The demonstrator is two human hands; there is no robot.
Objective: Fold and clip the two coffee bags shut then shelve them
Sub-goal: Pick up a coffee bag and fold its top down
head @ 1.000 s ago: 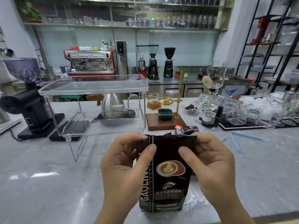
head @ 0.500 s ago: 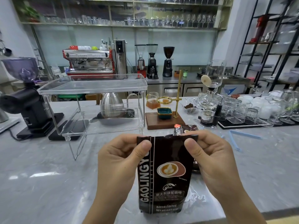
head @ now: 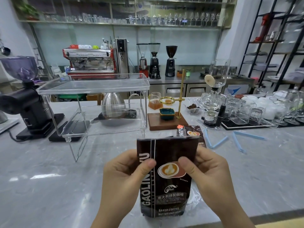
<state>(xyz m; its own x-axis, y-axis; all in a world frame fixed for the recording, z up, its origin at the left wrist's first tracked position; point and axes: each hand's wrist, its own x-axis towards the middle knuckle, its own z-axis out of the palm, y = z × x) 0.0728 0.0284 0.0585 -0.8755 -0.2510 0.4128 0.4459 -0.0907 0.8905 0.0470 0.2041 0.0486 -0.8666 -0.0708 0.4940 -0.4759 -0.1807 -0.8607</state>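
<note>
Brown coffee bag (head: 166,175) upright on tabletop (head: 49,178), left hand (head: 126,175) and right hand (head: 207,171) pinching its upper sides. Fold step underway, likely. Next: crease top, grab blue clip (head: 215,140); second bag (head: 190,132) lies behind.

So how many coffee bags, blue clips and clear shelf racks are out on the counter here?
Coffee bags: 2, one held upright by both hands, one lying behind it.
Blue clips: 2, one near the lying bag, another to its right.
Clear shelf racks: 1.
Total: 5.
</note>
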